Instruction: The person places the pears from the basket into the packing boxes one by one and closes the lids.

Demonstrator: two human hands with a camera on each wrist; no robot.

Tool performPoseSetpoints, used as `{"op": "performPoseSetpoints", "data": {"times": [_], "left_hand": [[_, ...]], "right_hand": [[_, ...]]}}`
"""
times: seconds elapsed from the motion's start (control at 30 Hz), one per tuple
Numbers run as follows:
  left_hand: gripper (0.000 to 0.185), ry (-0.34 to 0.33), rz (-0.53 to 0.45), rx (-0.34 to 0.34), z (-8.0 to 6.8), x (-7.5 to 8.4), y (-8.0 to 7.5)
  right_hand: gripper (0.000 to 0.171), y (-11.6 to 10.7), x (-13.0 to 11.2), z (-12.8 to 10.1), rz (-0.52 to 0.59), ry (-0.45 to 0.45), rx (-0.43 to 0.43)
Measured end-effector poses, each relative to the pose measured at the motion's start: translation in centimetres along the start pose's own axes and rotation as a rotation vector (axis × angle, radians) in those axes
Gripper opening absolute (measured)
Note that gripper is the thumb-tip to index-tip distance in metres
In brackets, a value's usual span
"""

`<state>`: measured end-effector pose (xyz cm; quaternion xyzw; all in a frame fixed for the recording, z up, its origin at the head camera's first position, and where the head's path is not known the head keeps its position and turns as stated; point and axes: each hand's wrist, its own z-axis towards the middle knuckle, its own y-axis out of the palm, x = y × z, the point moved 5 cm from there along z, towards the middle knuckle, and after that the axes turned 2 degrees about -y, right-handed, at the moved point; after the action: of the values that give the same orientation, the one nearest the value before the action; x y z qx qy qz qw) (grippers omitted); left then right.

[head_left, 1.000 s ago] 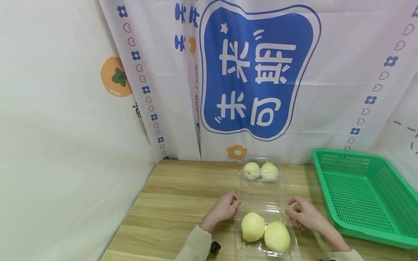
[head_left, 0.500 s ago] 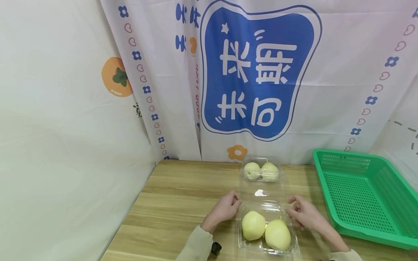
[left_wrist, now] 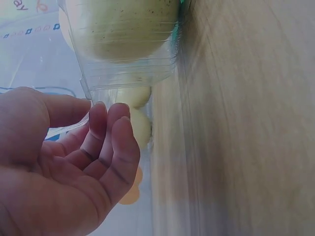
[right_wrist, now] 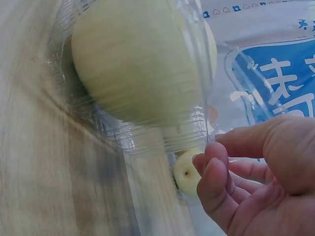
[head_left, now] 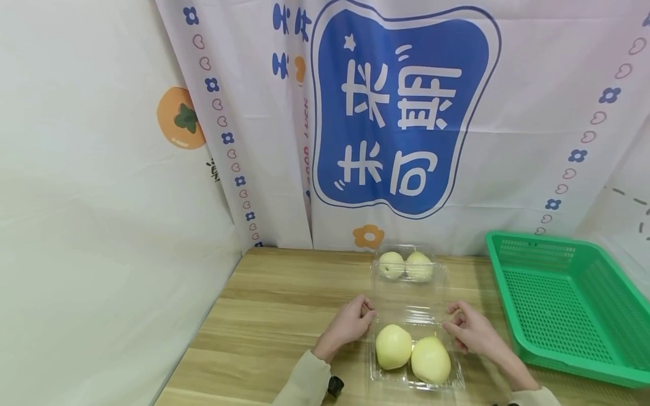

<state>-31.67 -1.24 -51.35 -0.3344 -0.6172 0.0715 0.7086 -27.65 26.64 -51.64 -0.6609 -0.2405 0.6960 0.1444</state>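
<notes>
Two pale yellow pears (head_left: 393, 347) sit side by side in a clear plastic clamshell box (head_left: 406, 385) in the head view. The box's see-through lid (head_left: 410, 296) stands open on the far side. At the box's left far corner, my left hand (head_left: 350, 322) pinches the thin plastic edge between thumb and index finger. My right hand (head_left: 472, 331) pinches the matching edge on the right. The right wrist view shows its thumb (right_wrist: 246, 141) against that rim, the other fingers curled below. Ribbed plastic walls surround the pears near the tabletop (left_wrist: 246, 123).
Behind the lid, a second clear box (head_left: 401, 247) with two pears (head_left: 418, 267) stands against the printed curtain (head_left: 508, 169). A green plastic basket (head_left: 569, 304) is at the right. Bare wood table (head_left: 274, 304) extends on the left.
The near box and its pears have shifted slightly away from me, and the lid's far edge now overlaps the back pears more. Both hands stay almost in place, holding the rim.
</notes>
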Motion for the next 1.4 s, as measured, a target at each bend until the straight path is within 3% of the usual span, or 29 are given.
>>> {"op": "performPoseSetpoints", "data": {"times": [0.57,0.8,1.03,1.4], "left_hand": [[0.016,0.033,-0.019,-0.006,0.3,-0.5,0.0],[0.014,0.015,-0.004,-0.034,0.5,-0.8,-0.2],[0.027,0.024,0.021,-0.075,0.2,-0.6,-0.8],[0.021,0.061,-0.081,-0.092,-0.1,0.1,-1.5]], "right_hand": [[0.019,0.0,0.4,0.4,0.023,-0.02,0.029],[0.018,-0.1,0.5,0.3,0.032,-0.018,0.031],[0.017,0.0,0.1,0.2,0.011,-0.032,0.033],[0.013,-0.2,0.0,0.0,-0.056,-0.042,0.06]]}}
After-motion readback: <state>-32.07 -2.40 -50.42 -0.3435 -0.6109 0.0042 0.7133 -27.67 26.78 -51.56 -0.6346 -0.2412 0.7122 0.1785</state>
